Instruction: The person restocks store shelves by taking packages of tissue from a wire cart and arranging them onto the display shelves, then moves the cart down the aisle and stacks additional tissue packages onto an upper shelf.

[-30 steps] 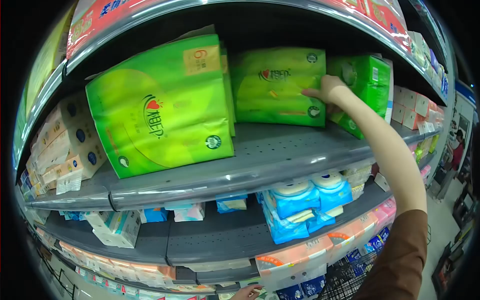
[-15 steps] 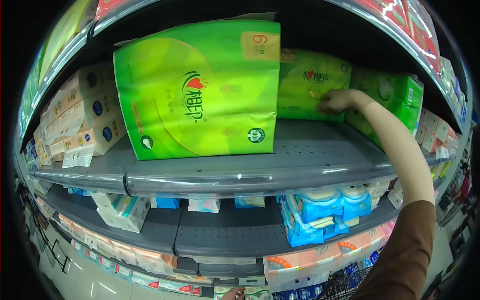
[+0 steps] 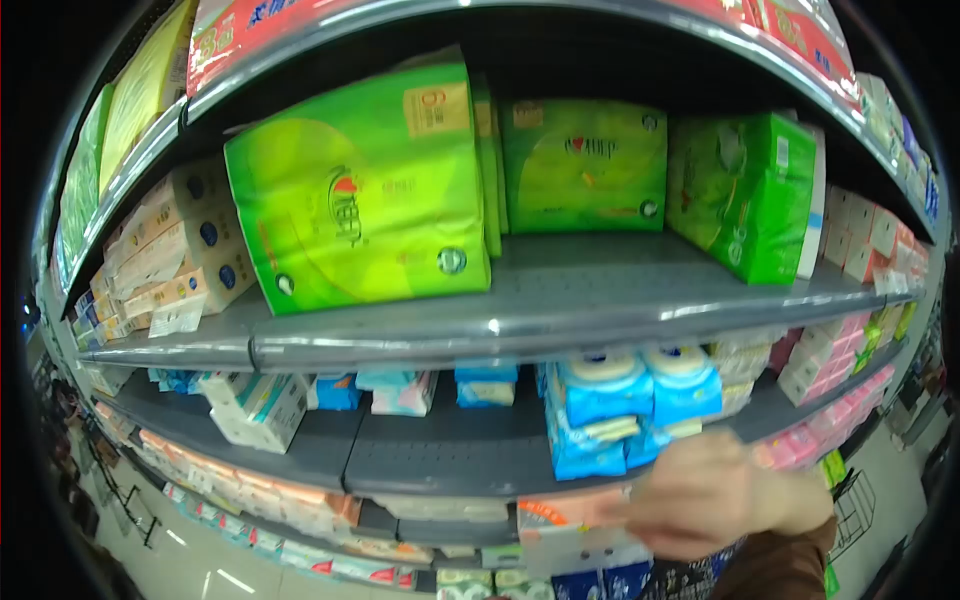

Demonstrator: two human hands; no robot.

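While the right hand (image 3: pixel 695 497), blurred and seemingly curled, hovers before the lower shelf (image 3: pixel 425 458), I cannot tell whether it grips anything. Apparently between reaches, it stands well apart from the middle green tissue pack (image 3: pixel 585 175), at its eleven o'clock on the upper shelf (image 3: pixel 580 270); touching that calls for an upward stretch.

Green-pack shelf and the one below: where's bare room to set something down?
Green-pack shelf: free before the middle green pack, between the large left green pack and angled right green pack. Shelf below: free along the front between white boxes and blue packs. Crowded: the green-pack shelf's left end, with beige packs.
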